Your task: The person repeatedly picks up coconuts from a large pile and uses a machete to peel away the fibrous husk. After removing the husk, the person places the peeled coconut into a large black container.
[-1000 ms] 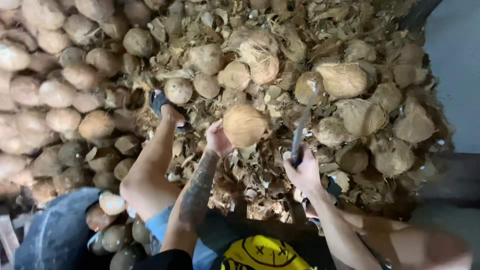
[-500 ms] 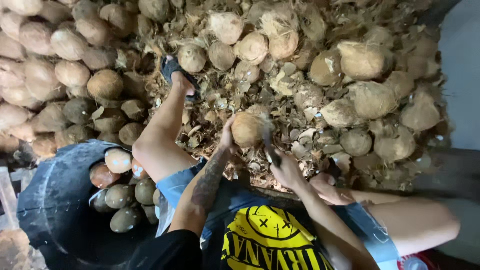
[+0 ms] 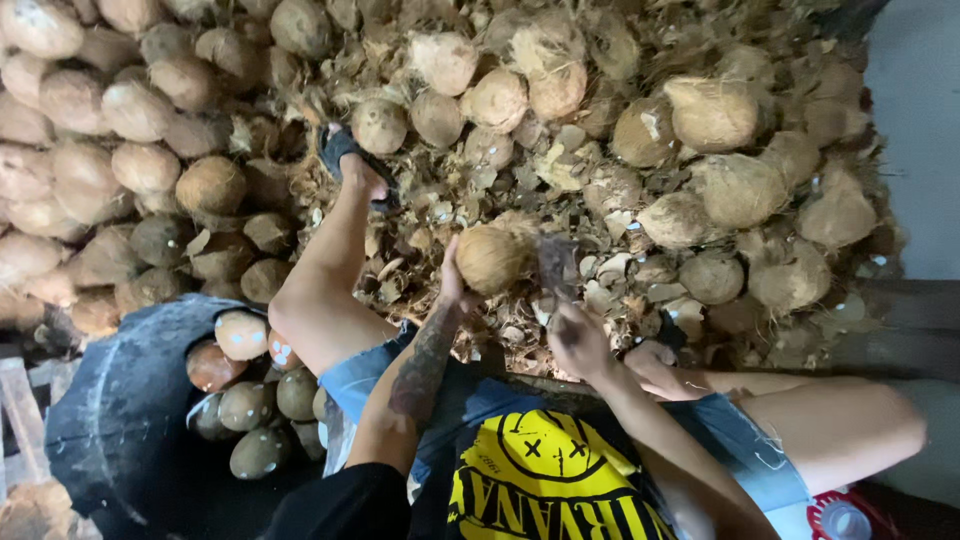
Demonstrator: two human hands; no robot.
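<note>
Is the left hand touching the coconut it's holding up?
Touching. The head view shows the left hand pressed against the coconut, its edge cupping the coconut's side with no gap.

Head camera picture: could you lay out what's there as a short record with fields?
left hand: holds a husked coconut up from below
right hand: grips a chopping blade, blurred, right beside the coconut
ground: heaps of brown coconuts and loose husk scraps
tub: dark round tub at the person's left, with peeled coconuts inside
legs: bare, left foot in a dark sandal on the husks
</note>
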